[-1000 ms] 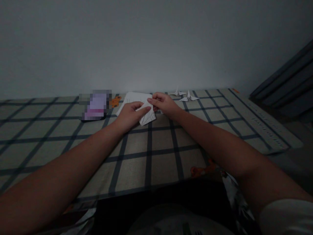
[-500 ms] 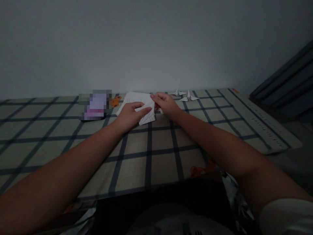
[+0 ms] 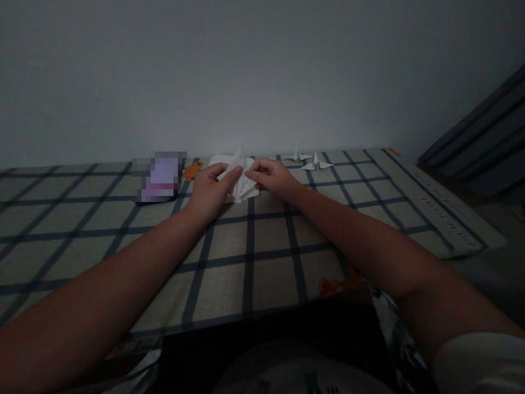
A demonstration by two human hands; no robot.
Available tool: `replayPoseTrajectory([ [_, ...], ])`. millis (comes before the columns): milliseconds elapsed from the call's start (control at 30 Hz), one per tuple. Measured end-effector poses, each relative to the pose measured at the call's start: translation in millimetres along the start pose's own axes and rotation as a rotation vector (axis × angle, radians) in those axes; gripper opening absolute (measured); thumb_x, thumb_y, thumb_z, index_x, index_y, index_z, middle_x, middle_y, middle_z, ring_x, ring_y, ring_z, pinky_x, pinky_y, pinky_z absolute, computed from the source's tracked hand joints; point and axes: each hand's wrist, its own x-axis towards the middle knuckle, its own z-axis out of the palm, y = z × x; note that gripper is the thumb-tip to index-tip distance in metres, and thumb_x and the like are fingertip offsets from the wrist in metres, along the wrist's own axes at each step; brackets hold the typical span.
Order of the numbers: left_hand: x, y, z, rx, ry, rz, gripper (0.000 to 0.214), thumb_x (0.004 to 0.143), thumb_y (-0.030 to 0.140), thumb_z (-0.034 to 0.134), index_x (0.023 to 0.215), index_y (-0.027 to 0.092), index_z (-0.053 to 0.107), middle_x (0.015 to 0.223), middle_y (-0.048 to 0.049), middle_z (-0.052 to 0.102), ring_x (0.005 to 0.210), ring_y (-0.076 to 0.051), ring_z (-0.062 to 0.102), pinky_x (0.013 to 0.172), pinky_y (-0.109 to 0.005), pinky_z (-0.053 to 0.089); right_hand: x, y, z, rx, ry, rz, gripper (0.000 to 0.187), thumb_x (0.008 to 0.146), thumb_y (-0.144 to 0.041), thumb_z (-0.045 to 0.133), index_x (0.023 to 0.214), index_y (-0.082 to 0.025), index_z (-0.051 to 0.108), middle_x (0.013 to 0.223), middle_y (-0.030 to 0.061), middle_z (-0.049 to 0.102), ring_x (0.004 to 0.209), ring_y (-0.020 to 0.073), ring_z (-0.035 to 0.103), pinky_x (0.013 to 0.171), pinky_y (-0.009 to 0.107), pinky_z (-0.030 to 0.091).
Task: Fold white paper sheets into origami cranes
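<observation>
Between my hands is a folded piece of white paper (image 3: 238, 189), one pointed tip standing up at its far end. My left hand (image 3: 209, 189) grips its left side, thumb lying on top. From the right, my right hand (image 3: 273, 176) pinches the paper's edge between thumb and fingers. Beneath and behind it lies more white paper (image 3: 217, 159), partly hidden by my left hand. Two small folded paper cranes, a nearer crane (image 3: 316, 163) and a farther crane (image 3: 297, 156), sit to the right of my right hand.
A blurred-out phone-like object (image 3: 163, 176) in purple and pink lies on the left. The checked cloth (image 3: 270, 279) covers the surface, which meets a plain wall (image 3: 262, 71) at the back. Dark folded fabric (image 3: 488, 137) hangs at the far right.
The folded paper now shows a raised point and an opened, creased face. My right hand has shifted slightly left and its thumb now presses on the paper.
</observation>
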Motion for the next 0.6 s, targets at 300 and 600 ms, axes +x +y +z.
replayPoseTrajectory([
  [300,-2.1,3.5,-0.4,0.029,-0.016,0.04,0.031,0.079,0.046,0.071,0.065,0.02,0.061,0.056,0.0023,0.054,0.052,-0.011,0.047,0.049,-0.024,0.034,-1.0,-0.6,-1.9,-0.07,-0.056,0.016,0.043,0.087,-0.055,0.065,0.07,-0.019,0.047,0.064,-0.0042,0.046,0.062,0.0097,0.054,0.056,0.022,0.044],
  [600,-3.0,5.1,0.6,0.01,-0.018,0.019,0.028,0.078,0.043,0.072,0.067,0.02,0.061,0.057,0.003,0.055,0.051,-0.011,0.047,0.05,-0.025,0.034,-1.1,-0.5,-3.7,-0.137,-0.076,0.026,0.039,0.087,-0.051,0.065,0.073,-0.017,0.051,0.064,-0.0035,0.052,0.061,0.0101,0.056,0.057,0.022,0.045],
])
